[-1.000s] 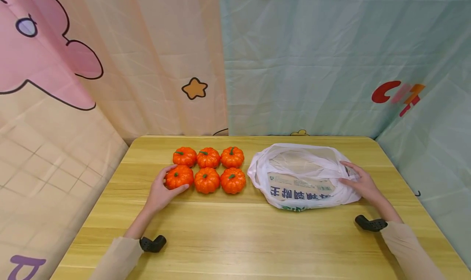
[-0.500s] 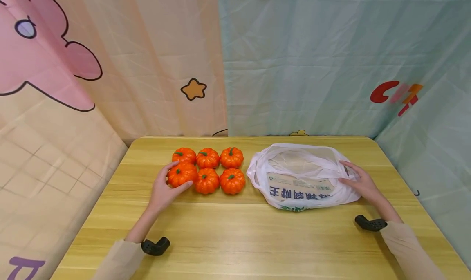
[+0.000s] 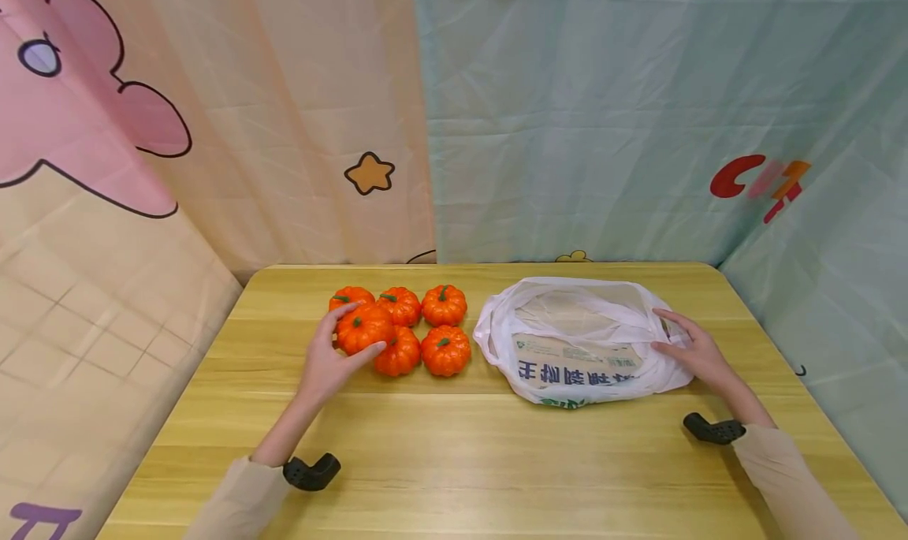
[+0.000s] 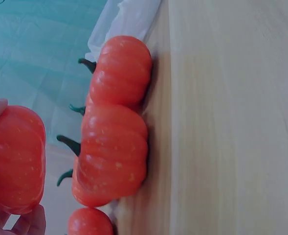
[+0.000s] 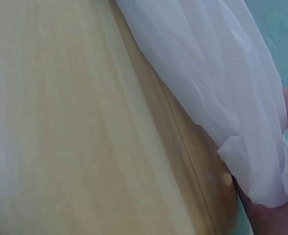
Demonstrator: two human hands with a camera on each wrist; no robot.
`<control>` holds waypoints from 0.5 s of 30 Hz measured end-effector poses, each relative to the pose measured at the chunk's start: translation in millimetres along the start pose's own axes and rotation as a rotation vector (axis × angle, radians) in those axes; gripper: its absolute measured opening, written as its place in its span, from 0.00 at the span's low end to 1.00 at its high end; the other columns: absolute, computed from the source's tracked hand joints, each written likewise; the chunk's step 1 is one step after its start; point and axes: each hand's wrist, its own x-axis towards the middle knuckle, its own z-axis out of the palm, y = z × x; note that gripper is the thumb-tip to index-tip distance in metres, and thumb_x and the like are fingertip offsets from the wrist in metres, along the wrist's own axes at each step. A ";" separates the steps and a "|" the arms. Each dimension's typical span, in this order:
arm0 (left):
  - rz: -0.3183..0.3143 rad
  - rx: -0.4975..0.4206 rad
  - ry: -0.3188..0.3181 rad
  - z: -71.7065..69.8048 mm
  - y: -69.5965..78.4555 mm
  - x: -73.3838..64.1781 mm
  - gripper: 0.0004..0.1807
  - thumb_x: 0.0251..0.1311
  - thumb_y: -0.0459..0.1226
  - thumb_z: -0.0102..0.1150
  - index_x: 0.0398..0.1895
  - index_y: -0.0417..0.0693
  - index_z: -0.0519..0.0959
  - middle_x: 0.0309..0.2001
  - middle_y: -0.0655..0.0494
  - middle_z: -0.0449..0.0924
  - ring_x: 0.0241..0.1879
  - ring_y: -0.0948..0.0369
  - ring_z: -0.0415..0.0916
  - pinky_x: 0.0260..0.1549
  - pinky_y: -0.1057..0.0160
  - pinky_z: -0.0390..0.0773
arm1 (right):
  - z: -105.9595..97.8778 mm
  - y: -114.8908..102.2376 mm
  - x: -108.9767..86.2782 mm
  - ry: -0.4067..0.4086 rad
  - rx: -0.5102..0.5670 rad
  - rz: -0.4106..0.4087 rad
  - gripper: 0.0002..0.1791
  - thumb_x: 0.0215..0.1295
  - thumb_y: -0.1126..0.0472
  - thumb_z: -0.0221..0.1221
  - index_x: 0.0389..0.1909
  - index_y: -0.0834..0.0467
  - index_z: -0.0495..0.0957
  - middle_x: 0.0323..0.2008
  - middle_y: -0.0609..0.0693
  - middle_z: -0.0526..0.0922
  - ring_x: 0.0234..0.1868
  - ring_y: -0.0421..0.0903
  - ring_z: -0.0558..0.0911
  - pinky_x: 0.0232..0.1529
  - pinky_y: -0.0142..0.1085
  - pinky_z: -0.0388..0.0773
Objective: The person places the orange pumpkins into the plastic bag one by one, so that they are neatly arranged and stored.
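Observation:
My left hand (image 3: 329, 366) grips a small orange pumpkin (image 3: 365, 329) between thumb and fingers. In the left wrist view that pumpkin (image 4: 15, 159) is off the table, apart from the others. Several similar pumpkins with green stems stand in two rows close by, among them a front-row pumpkin (image 3: 445, 351) and a back-row pumpkin (image 3: 444, 305). At the right, my right hand (image 3: 698, 355) holds the side of a white plastic bag (image 3: 493, 331), which lies with its mouth spread. The right wrist view has the bag's folds (image 5: 202, 73) between thumb and fingers, partly hidden.
Everything rests on a light wooden table (image 3: 454, 461). Printed curtains (image 3: 603, 130) hang behind it and along both sides. A black wrist mount (image 3: 312, 471) sits on the left wrist, and another black mount (image 3: 712, 428) on the right.
The left hand has lifted the front-left pumpkin and moved it a little to the right and up, partly over its neighbours. The right hand and the bag hardly differ.

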 end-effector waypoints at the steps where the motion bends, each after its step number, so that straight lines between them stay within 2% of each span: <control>1: -0.002 -0.007 -0.005 1.6 2.0 0.3 0.40 0.47 0.44 0.74 0.65 0.54 0.66 0.65 0.50 0.65 0.59 0.51 0.68 0.55 0.49 0.72 | 0.0 0.4 0.1 -0.001 0.001 0.002 0.37 0.65 0.59 0.60 0.70 0.66 0.56 0.71 0.74 0.50 0.70 0.74 0.45 0.64 0.72 0.40; 7: -0.019 -0.029 -0.019 11.3 15.2 3.2 0.40 0.47 0.45 0.74 0.65 0.55 0.66 0.65 0.51 0.65 0.61 0.50 0.67 0.60 0.45 0.71 | 0.3 1.9 0.2 -0.002 0.001 0.005 0.36 0.65 0.59 0.60 0.70 0.66 0.57 0.71 0.74 0.50 0.70 0.74 0.46 0.64 0.72 0.40; 15: 0.007 -0.072 -0.030 23.9 34.5 12.6 0.40 0.46 0.45 0.74 0.64 0.55 0.67 0.63 0.53 0.67 0.60 0.51 0.69 0.60 0.46 0.71 | -0.1 1.8 1.3 0.003 -0.005 0.009 0.36 0.65 0.57 0.60 0.70 0.64 0.57 0.71 0.73 0.50 0.71 0.73 0.46 0.65 0.71 0.41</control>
